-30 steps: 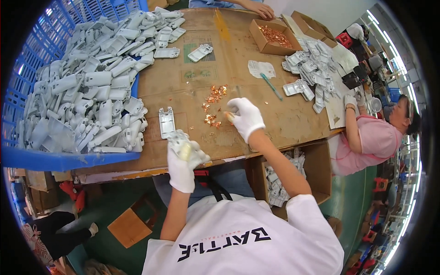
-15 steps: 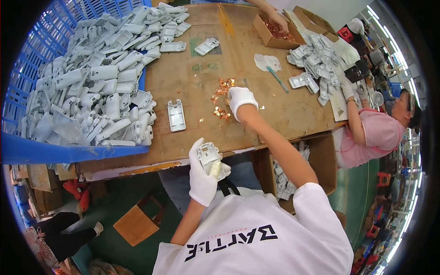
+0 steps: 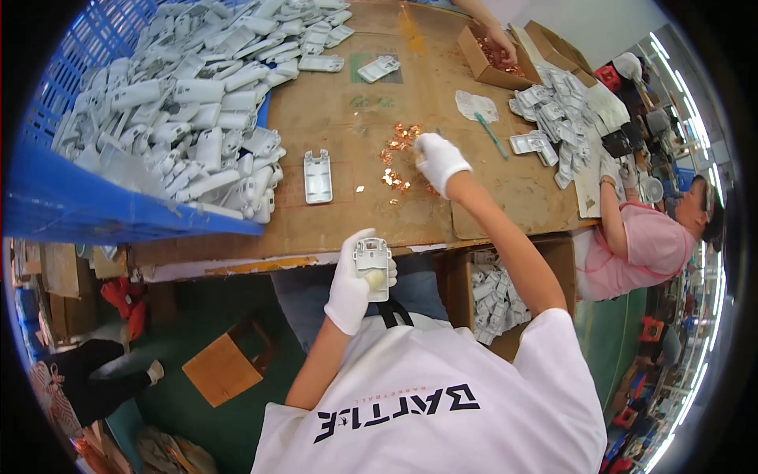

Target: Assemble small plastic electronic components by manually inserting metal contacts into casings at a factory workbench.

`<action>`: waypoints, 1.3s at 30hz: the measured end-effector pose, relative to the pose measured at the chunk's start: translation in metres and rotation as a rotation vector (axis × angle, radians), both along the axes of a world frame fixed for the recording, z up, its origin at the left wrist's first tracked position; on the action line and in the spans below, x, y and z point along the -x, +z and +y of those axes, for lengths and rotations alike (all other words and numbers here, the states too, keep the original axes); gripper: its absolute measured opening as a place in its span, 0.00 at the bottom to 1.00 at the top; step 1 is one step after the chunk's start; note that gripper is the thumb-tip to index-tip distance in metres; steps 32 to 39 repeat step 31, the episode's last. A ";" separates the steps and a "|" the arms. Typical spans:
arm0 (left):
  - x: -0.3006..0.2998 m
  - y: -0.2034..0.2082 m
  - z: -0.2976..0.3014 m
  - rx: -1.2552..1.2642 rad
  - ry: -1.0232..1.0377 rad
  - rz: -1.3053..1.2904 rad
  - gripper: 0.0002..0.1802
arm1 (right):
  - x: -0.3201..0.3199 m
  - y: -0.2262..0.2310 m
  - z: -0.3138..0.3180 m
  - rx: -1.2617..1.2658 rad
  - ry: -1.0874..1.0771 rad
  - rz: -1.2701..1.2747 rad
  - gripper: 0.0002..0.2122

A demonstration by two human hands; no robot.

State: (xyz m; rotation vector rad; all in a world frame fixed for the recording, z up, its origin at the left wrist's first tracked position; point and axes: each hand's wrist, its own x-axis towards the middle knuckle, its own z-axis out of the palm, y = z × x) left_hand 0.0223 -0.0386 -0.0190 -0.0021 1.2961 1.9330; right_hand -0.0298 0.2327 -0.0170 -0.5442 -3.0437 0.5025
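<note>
My left hand (image 3: 346, 291), in a white glove, grips a white plastic housing (image 3: 372, 251) just off the table's near edge. The housing's open inner side faces up, and my thumb lies across it. My right hand (image 3: 444, 163), gloved too, is over the table beside a loose scatter of small copper-coloured metal pieces (image 3: 395, 181). Its fingers are drawn together, and whatever is between them is hidden. A matching housing (image 3: 318, 180) lies hollow side up to the left of the copper pieces. Another housing (image 3: 379, 69) lies farther back.
A blue crate (image 3: 142, 213) heaped with housings stands at the left. At the right are a housing pile (image 3: 557, 118), a teal pen (image 3: 491, 136) and crumpled paper (image 3: 476, 106). Someone's hand (image 3: 500, 46) reaches into a carton of copper pieces (image 3: 483, 65). A pink-clad co-worker (image 3: 651, 245) sits right.
My right hand has drawn slightly right, away from the copper pieces. The left hand has turned the housing more upright in view. The whole view has shifted a little.
</note>
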 end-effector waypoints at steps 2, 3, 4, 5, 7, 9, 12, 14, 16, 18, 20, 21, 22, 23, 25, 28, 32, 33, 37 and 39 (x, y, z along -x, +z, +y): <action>0.000 -0.023 -0.004 -0.106 -0.063 -0.137 0.32 | -0.021 0.021 -0.008 0.517 -0.079 0.096 0.07; -0.006 -0.025 -0.001 -0.071 -0.010 -0.063 0.28 | -0.034 0.029 -0.022 0.821 -0.086 0.124 0.08; -0.009 -0.018 0.000 -0.065 -0.021 -0.089 0.26 | -0.049 0.037 -0.035 1.126 -0.106 0.152 0.08; -0.011 -0.005 0.000 -0.057 -0.031 -0.116 0.24 | -0.061 0.040 -0.045 1.256 -0.131 0.100 0.08; -0.018 0.006 0.007 0.017 0.034 0.030 0.23 | -0.082 0.040 -0.062 1.569 -0.216 -0.010 0.08; -0.025 -0.001 0.010 0.219 0.086 0.266 0.25 | -0.096 0.044 -0.092 1.303 -0.165 0.136 0.06; -0.032 0.018 0.008 0.533 0.097 0.579 0.26 | -0.119 0.043 -0.129 0.693 0.078 0.341 0.06; -0.042 0.014 0.010 0.553 0.113 0.600 0.25 | -0.130 0.034 -0.149 0.587 -0.012 0.362 0.06; -0.050 0.016 0.009 0.617 0.112 0.626 0.23 | -0.136 0.023 -0.158 0.530 0.030 0.418 0.07; -0.055 0.008 0.009 0.645 0.118 0.648 0.22 | -0.139 0.018 -0.166 0.481 -0.072 0.492 0.08; -0.061 0.003 0.007 0.676 0.120 0.667 0.22 | -0.144 0.010 -0.171 0.457 -0.064 0.509 0.09; -0.064 0.000 0.005 0.692 0.104 0.677 0.21 | -0.147 0.006 -0.174 0.463 -0.104 0.486 0.09; -0.066 -0.001 0.003 0.709 0.090 0.689 0.20 | -0.149 0.004 -0.175 0.470 -0.142 0.463 0.08; -0.067 -0.002 0.000 0.713 0.090 0.687 0.20 | -0.150 0.006 -0.175 0.545 -0.258 0.387 0.08; -0.070 -0.003 -0.008 0.714 0.016 0.697 0.20 | -0.153 -0.001 -0.167 0.688 -0.412 0.207 0.09; -0.073 -0.004 -0.017 0.673 -0.155 0.640 0.20 | -0.167 -0.011 -0.149 0.955 -0.280 -0.029 0.11; -0.073 -0.006 -0.034 0.575 -0.361 0.519 0.21 | -0.186 -0.005 -0.145 0.698 -0.069 -0.162 0.11; -0.073 -0.006 -0.034 0.575 -0.361 0.519 0.21 | -0.186 -0.005 -0.145 0.698 -0.069 -0.162 0.11; -0.073 -0.006 -0.034 0.575 -0.361 0.519 0.21 | -0.186 -0.005 -0.145 0.698 -0.069 -0.162 0.11; -0.073 -0.006 -0.034 0.575 -0.361 0.519 0.21 | -0.186 -0.005 -0.145 0.698 -0.069 -0.162 0.11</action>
